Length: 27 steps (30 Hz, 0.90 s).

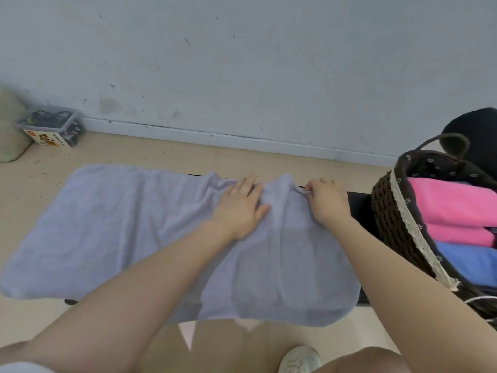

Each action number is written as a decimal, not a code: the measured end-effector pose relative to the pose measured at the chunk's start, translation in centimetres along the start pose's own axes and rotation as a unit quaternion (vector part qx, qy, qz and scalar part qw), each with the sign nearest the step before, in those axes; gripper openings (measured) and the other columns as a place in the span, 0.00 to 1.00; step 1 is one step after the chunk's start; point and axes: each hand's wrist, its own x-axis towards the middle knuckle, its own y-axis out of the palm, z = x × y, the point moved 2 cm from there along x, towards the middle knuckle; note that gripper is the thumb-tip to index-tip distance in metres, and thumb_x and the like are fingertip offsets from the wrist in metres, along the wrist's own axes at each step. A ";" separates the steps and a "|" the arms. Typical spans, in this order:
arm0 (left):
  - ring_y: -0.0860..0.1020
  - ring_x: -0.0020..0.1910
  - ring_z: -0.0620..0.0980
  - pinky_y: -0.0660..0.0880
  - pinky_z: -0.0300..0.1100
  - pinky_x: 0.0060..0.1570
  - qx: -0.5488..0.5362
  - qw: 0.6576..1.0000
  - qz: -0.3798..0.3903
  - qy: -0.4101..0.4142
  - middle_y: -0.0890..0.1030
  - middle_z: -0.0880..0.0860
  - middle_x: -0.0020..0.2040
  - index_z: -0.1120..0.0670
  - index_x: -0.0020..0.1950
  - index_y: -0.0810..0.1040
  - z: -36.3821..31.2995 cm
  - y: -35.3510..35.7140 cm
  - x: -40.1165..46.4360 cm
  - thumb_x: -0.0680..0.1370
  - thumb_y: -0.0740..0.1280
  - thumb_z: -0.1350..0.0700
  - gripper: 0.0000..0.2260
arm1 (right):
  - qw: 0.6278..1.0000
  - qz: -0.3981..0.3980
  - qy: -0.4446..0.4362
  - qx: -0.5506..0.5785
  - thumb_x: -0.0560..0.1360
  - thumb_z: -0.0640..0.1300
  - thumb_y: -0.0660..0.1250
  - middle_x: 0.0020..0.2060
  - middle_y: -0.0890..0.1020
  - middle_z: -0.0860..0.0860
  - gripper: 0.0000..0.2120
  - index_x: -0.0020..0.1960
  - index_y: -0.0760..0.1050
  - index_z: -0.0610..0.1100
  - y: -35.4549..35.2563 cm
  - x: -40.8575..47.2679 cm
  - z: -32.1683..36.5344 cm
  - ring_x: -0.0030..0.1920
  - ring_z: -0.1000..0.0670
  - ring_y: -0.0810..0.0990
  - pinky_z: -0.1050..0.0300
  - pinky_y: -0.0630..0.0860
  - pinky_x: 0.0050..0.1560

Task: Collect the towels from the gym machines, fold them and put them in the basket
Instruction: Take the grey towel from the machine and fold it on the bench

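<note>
Most of the black bench (357,204) is hidden under the lavender towel (113,227), whose long axis runs nine to three o'clock. Left hand (242,205) presses flat on it, fingers straight; right hand (326,199) pinches its far edge at one o'clock. Basket (390,211) at three, cut off, holds folded towels.

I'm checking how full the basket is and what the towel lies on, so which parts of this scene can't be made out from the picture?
- Basket, head view: its right side is cut off by the frame edge, so the count of folded towels is unknown.
- Black bench: mostly hidden under the lavender towel.
- Right hand: its fingertips curl into the towel's edge, out of sight.
- Clear box by the wall: contents too small to identify.
</note>
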 end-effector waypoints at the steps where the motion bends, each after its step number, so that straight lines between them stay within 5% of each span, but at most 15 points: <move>1: 0.46 0.77 0.52 0.45 0.45 0.73 0.002 1.000 0.012 -0.007 0.45 0.54 0.78 0.55 0.77 0.51 0.1 0.3 0.0 0.82 0.51 0.46 0.26 | 0.999 -0.015 0.005 -0.034 0.79 0.40 0.56 0.58 0.75 0.45 0.11 0.58 0.73 0.45 -0.2 -0.3 -0.5 0.60 0.42 0.69 0.52 0.64 0.57; 7: 0.50 0.77 0.51 0.46 0.43 0.74 0.011 0.996 0.034 0.081 0.47 0.55 0.78 0.55 0.77 0.50 -0.5 0.4 -0.3 0.78 0.43 0.43 0.30 | 0.989 -0.074 0.074 -0.103 0.76 0.35 0.56 0.61 0.72 0.40 0.15 0.62 0.69 0.38 -2.3 -2.3 -0.8 0.61 0.40 0.68 0.51 0.62 0.59; 10: 0.51 0.77 0.51 0.46 0.44 0.74 0.046 0.997 -0.020 0.052 0.49 0.54 0.78 0.56 0.77 0.51 -0.4 -0.1 -0.9 0.74 0.40 0.49 0.30 | 0.998 -0.023 -0.042 0.028 0.81 0.44 0.52 0.76 0.55 0.42 0.23 0.74 0.56 0.42 -1.0 -4.1 3.9 0.75 0.42 0.53 0.49 0.49 0.73; 14: 0.45 0.77 0.50 0.42 0.48 0.74 0.098 0.992 -0.048 -0.069 0.45 0.54 0.78 0.55 0.77 0.49 2.0 -0.4 -2.6 0.81 0.46 0.46 0.26 | 0.985 0.067 -0.143 0.065 0.81 0.56 0.48 0.77 0.45 0.50 0.28 0.77 0.45 0.50 2.4 -6.4 7.8 0.77 0.48 0.42 0.50 0.40 0.75; 18: 0.41 0.77 0.53 0.40 0.49 0.74 0.080 0.984 0.002 -0.159 0.41 0.55 0.78 0.49 0.77 0.43 5.1 0.0 -5.6 0.73 0.44 0.31 0.37 | 0.994 0.070 -0.082 0.032 0.79 0.62 0.46 0.77 0.43 0.52 0.30 0.77 0.42 0.55 3.9 -6.9 5.0 0.77 0.49 0.41 0.48 0.40 0.76; 27: 0.41 0.77 0.52 0.39 0.49 0.74 0.092 0.990 0.005 -0.109 0.41 0.52 0.78 0.48 0.77 0.41 6.0 0.2 -7.7 0.66 0.34 0.29 0.42 | 0.992 0.082 0.091 0.007 0.79 0.62 0.41 0.77 0.43 0.49 0.31 0.77 0.40 0.50 2.6 -9.1 -4.2 0.77 0.49 0.41 0.46 0.41 0.76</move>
